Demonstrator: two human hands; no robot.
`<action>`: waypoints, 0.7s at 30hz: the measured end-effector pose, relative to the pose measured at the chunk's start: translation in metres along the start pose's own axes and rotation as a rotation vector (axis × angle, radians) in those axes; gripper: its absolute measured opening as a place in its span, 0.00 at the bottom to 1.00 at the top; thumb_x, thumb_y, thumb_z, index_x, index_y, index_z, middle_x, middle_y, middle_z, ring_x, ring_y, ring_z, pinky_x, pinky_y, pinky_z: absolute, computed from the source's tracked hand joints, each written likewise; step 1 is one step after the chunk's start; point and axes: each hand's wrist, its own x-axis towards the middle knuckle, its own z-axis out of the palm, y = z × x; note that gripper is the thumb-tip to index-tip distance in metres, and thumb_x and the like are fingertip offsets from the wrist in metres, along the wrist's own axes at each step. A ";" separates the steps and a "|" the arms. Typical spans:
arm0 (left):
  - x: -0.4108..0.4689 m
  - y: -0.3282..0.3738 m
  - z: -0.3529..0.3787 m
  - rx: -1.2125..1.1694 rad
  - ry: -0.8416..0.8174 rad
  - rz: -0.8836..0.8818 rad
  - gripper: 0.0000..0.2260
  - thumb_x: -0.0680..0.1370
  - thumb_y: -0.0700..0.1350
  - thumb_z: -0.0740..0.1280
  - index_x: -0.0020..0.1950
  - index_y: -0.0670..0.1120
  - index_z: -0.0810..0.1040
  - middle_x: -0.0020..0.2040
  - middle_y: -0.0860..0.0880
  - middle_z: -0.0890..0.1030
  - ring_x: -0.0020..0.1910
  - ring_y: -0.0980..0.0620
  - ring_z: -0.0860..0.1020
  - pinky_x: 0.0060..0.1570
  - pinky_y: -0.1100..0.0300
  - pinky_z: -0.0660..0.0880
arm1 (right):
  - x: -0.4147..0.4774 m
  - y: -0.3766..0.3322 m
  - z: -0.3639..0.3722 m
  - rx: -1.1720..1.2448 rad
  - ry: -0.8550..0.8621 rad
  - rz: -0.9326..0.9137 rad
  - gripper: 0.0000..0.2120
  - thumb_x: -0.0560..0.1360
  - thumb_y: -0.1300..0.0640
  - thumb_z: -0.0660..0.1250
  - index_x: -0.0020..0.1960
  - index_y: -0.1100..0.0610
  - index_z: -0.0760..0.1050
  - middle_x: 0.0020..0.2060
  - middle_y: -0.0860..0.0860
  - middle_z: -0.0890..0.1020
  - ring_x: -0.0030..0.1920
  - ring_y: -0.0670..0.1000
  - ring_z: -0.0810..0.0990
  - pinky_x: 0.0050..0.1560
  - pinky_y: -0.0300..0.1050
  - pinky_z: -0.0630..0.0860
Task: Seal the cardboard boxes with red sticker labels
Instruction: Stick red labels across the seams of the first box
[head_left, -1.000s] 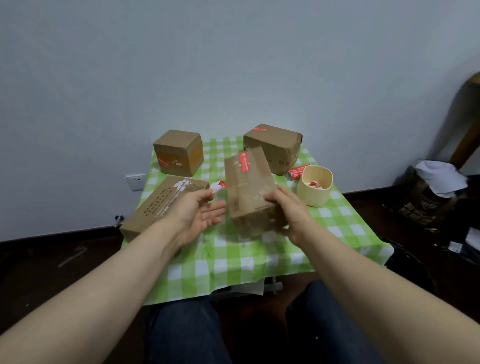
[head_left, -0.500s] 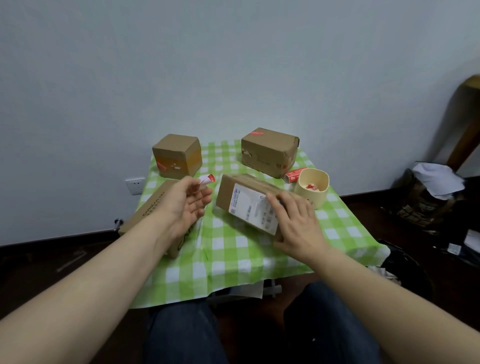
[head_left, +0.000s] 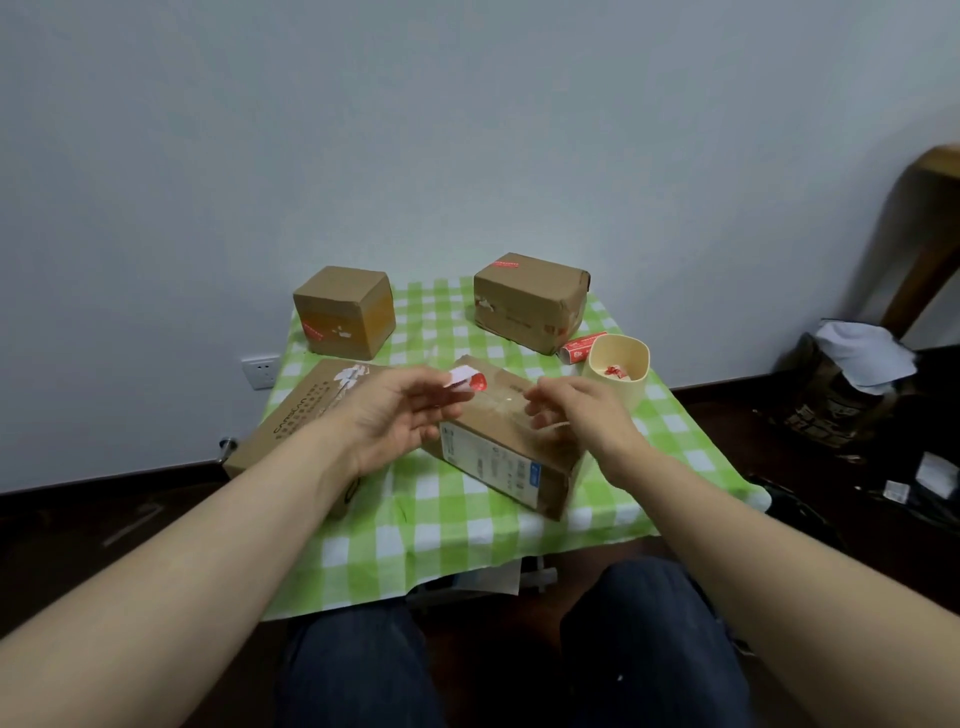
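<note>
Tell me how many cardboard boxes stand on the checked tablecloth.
4: the cube box at back left, the taped box at back right, the long flat box on the left edge, and the labelled box in the middle. Others may be hidden behind them.

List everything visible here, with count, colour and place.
middle box: one, brown, table centre
long box: one, brown, table's left side
cube box: one, brown, back left
back right box: one, brown, red sticker on top
sticker roll: one, red, beside cup
cup: one, cream, right of middle box
tablecloth: one, green-white check, over table
socket: one, white, wall, left
red sticker label: one, red-white, above middle box
left hand: one, pinches the label
right hand: one, above middle box, empty
</note>
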 end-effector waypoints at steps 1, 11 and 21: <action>0.000 0.000 0.001 0.013 -0.028 -0.007 0.06 0.72 0.40 0.67 0.47 0.41 0.78 0.40 0.46 0.84 0.33 0.55 0.79 0.32 0.64 0.69 | -0.001 -0.006 0.003 0.129 -0.078 0.094 0.13 0.79 0.52 0.61 0.47 0.61 0.78 0.42 0.56 0.81 0.38 0.50 0.78 0.40 0.44 0.75; -0.001 -0.001 0.004 0.071 -0.086 -0.032 0.04 0.71 0.40 0.66 0.45 0.43 0.79 0.41 0.47 0.83 0.32 0.55 0.76 0.31 0.64 0.67 | -0.007 -0.012 0.023 0.184 -0.208 -0.043 0.10 0.71 0.57 0.70 0.52 0.57 0.77 0.47 0.52 0.80 0.48 0.49 0.78 0.43 0.45 0.75; 0.001 -0.004 0.006 0.054 -0.030 -0.009 0.05 0.71 0.41 0.67 0.45 0.43 0.78 0.41 0.47 0.79 0.34 0.54 0.74 0.33 0.62 0.66 | -0.016 -0.011 0.035 0.171 -0.160 0.045 0.08 0.71 0.59 0.72 0.47 0.60 0.76 0.32 0.51 0.75 0.31 0.46 0.72 0.29 0.38 0.70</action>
